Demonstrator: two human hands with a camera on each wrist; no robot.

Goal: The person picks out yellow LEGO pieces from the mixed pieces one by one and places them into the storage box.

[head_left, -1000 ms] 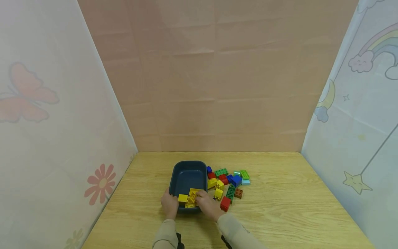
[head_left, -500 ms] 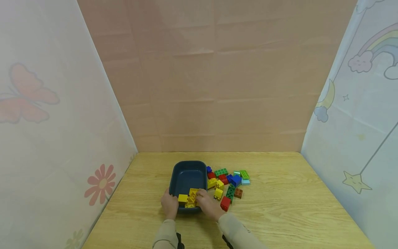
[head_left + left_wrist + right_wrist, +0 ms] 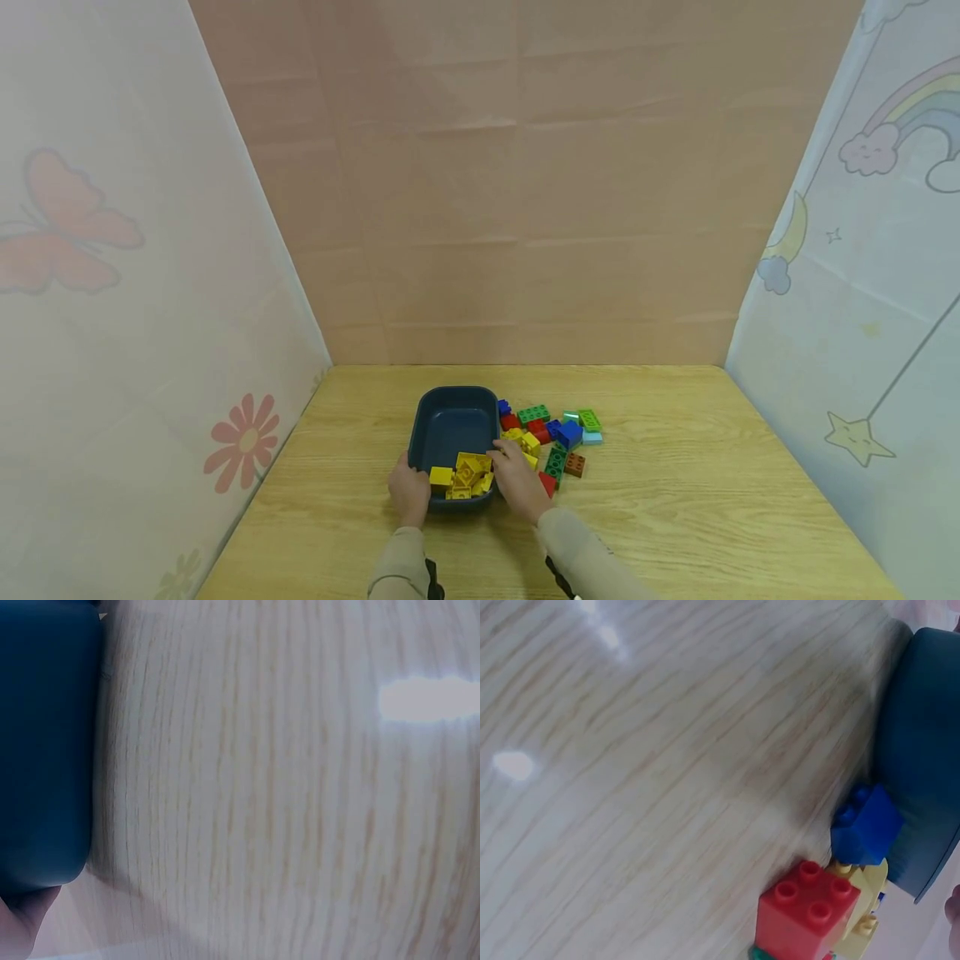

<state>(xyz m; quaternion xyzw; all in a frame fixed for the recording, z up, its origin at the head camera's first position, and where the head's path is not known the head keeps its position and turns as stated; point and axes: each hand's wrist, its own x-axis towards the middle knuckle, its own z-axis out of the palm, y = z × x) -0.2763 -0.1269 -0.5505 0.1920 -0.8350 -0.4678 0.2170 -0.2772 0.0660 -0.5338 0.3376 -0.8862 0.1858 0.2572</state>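
Note:
A dark blue plastic bin stands on the table, with several yellow toy bricks in its near end. My left hand grips the bin's left side near the front corner; in the left wrist view part of that hand shows at the blue wall. Over the bin's right rim is my right hand, its fingers loosely bent with nothing visible in them. Beside the bin lie more yellow bricks, partly hidden by this hand. The right wrist view shows a red brick and a blue brick against the bin.
Right of the bin, loose bricks lie in a pile: green, dark green, blue, brown and light blue. The wooden table reaches a tan backdrop, with printed sheets on both sides.
My right hand has let go of a yellow brick inside the bin and moved up and right to the rim, uncovering bricks in the bin's near right corner. The left hand stays put.

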